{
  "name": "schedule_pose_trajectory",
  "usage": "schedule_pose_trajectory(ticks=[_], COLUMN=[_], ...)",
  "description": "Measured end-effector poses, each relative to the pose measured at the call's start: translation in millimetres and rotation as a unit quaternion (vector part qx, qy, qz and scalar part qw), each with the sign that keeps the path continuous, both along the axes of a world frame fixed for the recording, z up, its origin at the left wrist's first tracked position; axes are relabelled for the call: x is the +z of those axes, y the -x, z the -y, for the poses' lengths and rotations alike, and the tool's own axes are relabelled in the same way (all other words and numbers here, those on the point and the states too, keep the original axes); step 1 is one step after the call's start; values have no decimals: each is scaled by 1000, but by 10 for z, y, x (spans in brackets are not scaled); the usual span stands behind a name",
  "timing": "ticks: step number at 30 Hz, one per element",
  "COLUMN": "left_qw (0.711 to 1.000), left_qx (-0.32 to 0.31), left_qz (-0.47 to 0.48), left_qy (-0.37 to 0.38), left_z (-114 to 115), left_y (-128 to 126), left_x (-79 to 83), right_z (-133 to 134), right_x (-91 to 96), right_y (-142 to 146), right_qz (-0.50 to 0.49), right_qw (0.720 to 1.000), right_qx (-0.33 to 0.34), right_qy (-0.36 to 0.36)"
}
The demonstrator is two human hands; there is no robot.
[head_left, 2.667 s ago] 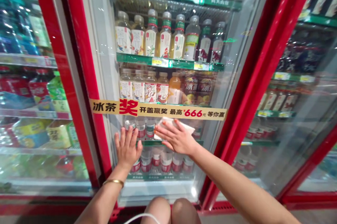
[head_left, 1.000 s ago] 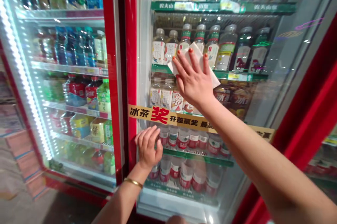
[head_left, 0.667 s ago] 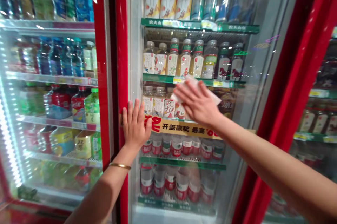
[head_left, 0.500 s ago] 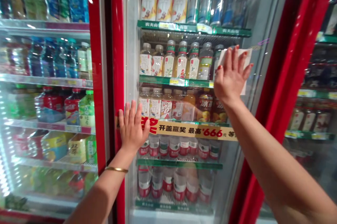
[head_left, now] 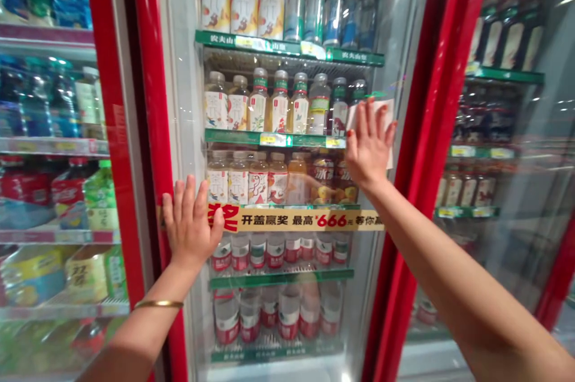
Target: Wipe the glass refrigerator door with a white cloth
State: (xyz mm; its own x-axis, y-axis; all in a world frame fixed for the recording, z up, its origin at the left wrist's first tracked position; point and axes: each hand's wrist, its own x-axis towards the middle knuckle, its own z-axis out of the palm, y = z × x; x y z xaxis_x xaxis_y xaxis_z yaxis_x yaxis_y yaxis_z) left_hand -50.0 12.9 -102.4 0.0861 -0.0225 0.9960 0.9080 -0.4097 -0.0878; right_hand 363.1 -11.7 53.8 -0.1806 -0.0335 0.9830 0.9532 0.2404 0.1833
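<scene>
A row of glass-doored drinks coolers [head_left: 287, 23] with red frames fills the view, and the middle door's glass [head_left: 184, 94] stands closed in front of green-edged shelves. Rows of bottled tea [head_left: 238, 109] stand on the upper shelves, and red-labelled water bottles [head_left: 287, 310] fill the lower ones. A yellow promotional banner [head_left: 291, 220] runs across the door at mid-height.

The step in hand looks like pressing a white sheet [head_left: 381, 112] against the glass with the right hand [head_left: 368, 145]. The sheet sits high on the door's right side, beside the red frame and level with the green shelf edge, half covered by the palm. The right fingers [head_left: 369, 118] are spread wide, pinning it flat instead of gripping it.

The left hand [head_left: 191, 220] lies flat on the glass beside the left red frame [head_left: 153, 130], at the banner's left end, its fingers [head_left: 189, 193] open and holding nothing. A gold bangle [head_left: 158, 304] circles the left wrist.

The next move calls for steady palm pressure, so the sheet stays flat against the glass.
</scene>
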Motion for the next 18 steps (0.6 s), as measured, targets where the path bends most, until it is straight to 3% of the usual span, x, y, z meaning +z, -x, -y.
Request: schedule_pose_trajectory(ticks=[3, 5, 7, 10, 12, 13, 15, 17, 18], left_qw=[1000, 1000, 1000, 1000, 1000, 1000, 1000, 1000, 1000], left_qx=[1, 2, 2, -4, -11, -14, -19, -19, -18], left_qz=[0, 2, 3, 6, 8, 9, 9, 10, 10], left_qy=[7, 8, 5, 3, 6, 9, 10, 9, 7], left_z=[6, 1, -3, 0, 2, 2, -2, -10, -14], left_y=[9, 6, -4, -17, -16, -13, -5, 0, 0], left_x=[3, 1, 0, 1, -1, -2, -5, -8, -9], right_z=[111, 184, 208, 115, 29, 5, 8, 58, 86], right_x=[-548, -758, -635, -134, -6, -65, -363, -662, -714], right_y=[181, 106, -120, -357, -261, -144, 133, 311, 326], right_qz=[183, 298, 295, 80, -22, -12, 115, 292, 338], right_qw=[982, 952, 952, 995, 999, 999, 993, 955, 939], right_qx=[4, 9, 0, -31, -41, -39, -24, 1, 6], right_qy=[48, 74, 79, 48, 24, 20, 32, 55, 62])
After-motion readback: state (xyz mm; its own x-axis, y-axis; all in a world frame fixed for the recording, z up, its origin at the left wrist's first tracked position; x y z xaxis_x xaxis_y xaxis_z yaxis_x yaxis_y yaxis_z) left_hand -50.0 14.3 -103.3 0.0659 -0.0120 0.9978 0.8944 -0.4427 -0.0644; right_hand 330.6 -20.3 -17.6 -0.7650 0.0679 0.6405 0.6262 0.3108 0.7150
